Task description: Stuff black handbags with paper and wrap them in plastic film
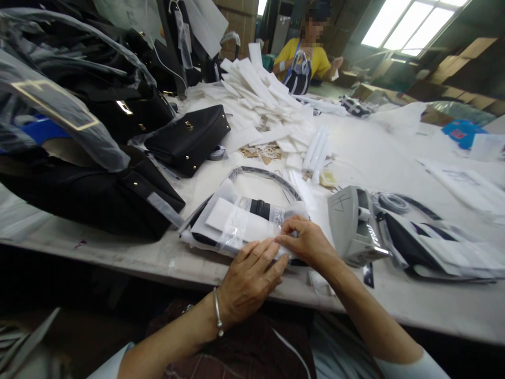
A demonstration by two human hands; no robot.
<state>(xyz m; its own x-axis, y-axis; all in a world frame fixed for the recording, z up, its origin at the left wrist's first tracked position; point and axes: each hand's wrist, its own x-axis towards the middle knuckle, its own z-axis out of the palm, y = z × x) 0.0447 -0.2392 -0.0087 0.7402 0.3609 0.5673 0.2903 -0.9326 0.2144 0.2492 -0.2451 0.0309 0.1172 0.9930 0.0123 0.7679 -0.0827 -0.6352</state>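
Note:
A flat bundle wrapped in clear plastic and white foam [244, 223] lies at the table's front edge, a dark strap arching behind it. My left hand [252, 273], with a bracelet on its wrist, rests with fingers extended on the bundle's front edge. Beside it my right hand [302, 239] has its fingers bent and pressed together on the bundle's right part; what they grip, if anything, is too small to name. Just right of the bundle stands a grey tape dispenser [349, 223].
Black bags [189, 137] crowd the left side. White foam strips [260, 95] are heaped behind the bundle. A second wrapped bundle [437, 247] lies at the right. Across the table, a person in a yellow top [290, 51] handles a striped bag.

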